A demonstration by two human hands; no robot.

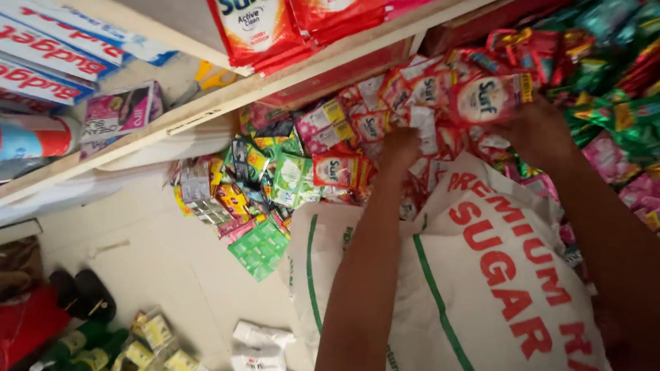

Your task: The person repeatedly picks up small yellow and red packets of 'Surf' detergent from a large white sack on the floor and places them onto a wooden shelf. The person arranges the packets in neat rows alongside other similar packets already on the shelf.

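- A strip of red-and-white detergent sachets (490, 96) is held up by the right hand (534, 131) in the upper right of the frame, the fingers closed on the strip's lower edge.
- The left hand (401, 146) is seen at frame centre, curled down among the hanging sachet strips (366, 122); whether anything is pinched there cannot be told.
- A large white sack with red lettering and a green stripe (478, 299) fills the lower right, directly under both forearms.
- Green and pink sachet strips (650, 101) are bunched at the far right; mixed small packets (259, 188) dangle left of centre.
- Red detergent pouches (257, 11) are stacked on the wooden shelf (219, 102) above.
- Judged from this view, the strip is best gripped at a seam and lifted clear of its neighbours, so perforations are not torn.
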